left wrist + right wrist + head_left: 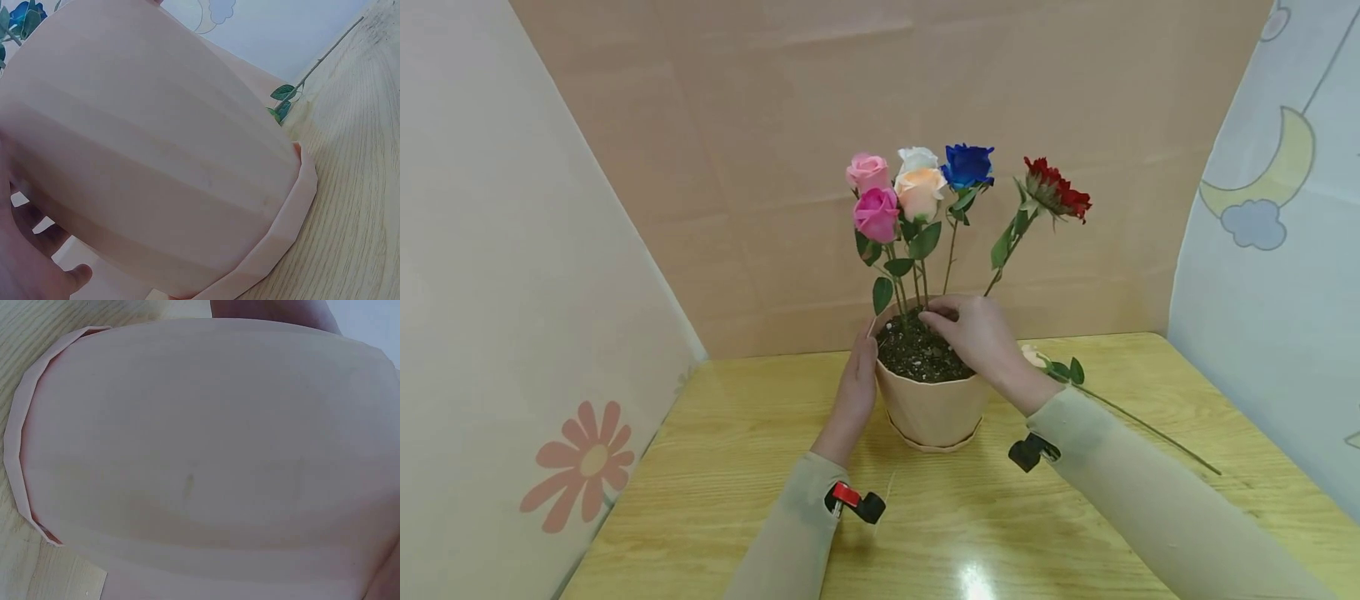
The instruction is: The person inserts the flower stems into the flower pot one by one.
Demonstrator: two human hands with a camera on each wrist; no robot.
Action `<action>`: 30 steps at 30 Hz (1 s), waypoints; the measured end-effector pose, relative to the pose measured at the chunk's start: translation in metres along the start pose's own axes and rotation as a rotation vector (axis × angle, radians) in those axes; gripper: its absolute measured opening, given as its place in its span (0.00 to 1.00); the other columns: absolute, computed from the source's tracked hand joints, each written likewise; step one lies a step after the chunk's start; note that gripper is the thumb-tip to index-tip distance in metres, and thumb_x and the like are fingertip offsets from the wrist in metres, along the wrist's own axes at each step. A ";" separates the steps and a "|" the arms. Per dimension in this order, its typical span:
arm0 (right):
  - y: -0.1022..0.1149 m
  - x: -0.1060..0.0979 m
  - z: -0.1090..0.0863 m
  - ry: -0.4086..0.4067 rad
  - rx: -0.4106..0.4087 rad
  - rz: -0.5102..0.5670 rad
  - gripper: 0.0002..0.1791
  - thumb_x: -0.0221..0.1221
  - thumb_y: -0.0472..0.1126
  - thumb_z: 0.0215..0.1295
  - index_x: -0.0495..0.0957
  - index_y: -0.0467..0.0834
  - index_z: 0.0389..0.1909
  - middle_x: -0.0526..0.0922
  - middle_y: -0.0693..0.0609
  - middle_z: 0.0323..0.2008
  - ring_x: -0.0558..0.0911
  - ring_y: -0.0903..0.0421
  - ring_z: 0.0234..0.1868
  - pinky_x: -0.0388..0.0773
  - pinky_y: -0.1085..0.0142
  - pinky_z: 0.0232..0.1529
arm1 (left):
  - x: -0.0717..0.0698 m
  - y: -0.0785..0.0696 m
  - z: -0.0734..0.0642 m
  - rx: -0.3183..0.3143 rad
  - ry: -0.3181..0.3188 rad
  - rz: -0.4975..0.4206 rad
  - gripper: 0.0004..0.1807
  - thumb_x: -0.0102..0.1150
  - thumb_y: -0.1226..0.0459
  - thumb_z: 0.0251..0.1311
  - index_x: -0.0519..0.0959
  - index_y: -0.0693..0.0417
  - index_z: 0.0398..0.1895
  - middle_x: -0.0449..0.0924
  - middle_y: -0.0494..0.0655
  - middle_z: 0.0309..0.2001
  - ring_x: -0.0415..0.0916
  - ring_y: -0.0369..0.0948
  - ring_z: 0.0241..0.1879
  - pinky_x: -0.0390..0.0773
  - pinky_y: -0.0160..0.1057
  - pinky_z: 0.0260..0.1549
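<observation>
A peach-coloured flowerpot filled with dark soil stands on its saucer. My left hand rests against the pot's left side, its fingers lying along the wall. Over the soil, my right hand pinches the stem of the peach rose low down, between thumb and forefinger. Around it stand a light pink rose, a bright pink rose, a white rose and a blue rose. A red flower leans right, its lower stem hidden behind my right hand.
A cream flower with a long stem lies on the wooden table, right of the pot. Behind is a pinkish-brown backdrop, with pale patterned panels at the sides.
</observation>
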State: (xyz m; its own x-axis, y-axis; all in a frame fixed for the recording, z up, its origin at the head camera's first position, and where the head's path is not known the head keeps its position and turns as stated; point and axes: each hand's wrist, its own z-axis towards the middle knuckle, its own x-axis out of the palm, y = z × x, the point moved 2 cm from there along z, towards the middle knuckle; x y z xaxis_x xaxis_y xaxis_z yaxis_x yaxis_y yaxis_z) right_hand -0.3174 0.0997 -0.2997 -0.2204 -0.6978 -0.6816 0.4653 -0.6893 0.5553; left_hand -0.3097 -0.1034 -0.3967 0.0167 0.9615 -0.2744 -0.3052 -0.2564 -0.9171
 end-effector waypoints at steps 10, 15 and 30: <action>0.001 -0.001 -0.002 -0.049 0.004 0.097 0.13 0.65 0.53 0.68 0.88 0.50 0.45 0.88 0.57 0.34 0.83 0.60 0.30 0.80 0.58 0.33 | 0.000 0.000 0.002 0.020 -0.001 0.007 0.30 0.25 0.39 0.78 0.49 0.26 0.80 0.49 0.41 0.80 0.46 0.42 0.77 0.50 0.56 0.73; -0.002 0.000 -0.002 -0.079 -0.001 0.104 0.13 0.66 0.54 0.67 0.88 0.51 0.45 0.87 0.59 0.36 0.83 0.61 0.32 0.80 0.59 0.35 | 0.000 -0.002 0.002 0.004 -0.001 0.007 0.29 0.25 0.40 0.79 0.49 0.27 0.80 0.49 0.42 0.80 0.46 0.43 0.77 0.51 0.57 0.72; -0.010 -0.028 -0.023 -0.048 0.067 0.244 0.22 0.64 0.59 0.67 0.83 0.53 0.57 0.86 0.59 0.46 0.84 0.58 0.44 0.81 0.55 0.46 | 0.000 -0.002 0.000 0.031 0.002 -0.007 0.29 0.26 0.42 0.80 0.48 0.28 0.81 0.47 0.37 0.80 0.45 0.44 0.77 0.49 0.57 0.73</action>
State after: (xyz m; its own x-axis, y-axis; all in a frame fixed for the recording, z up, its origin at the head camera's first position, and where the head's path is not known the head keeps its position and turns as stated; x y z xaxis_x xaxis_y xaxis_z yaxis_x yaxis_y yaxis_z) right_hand -0.2962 0.1309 -0.2973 -0.1497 -0.8524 -0.5010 0.4526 -0.5095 0.7318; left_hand -0.3094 -0.1029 -0.3949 0.0209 0.9631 -0.2683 -0.3349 -0.2461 -0.9096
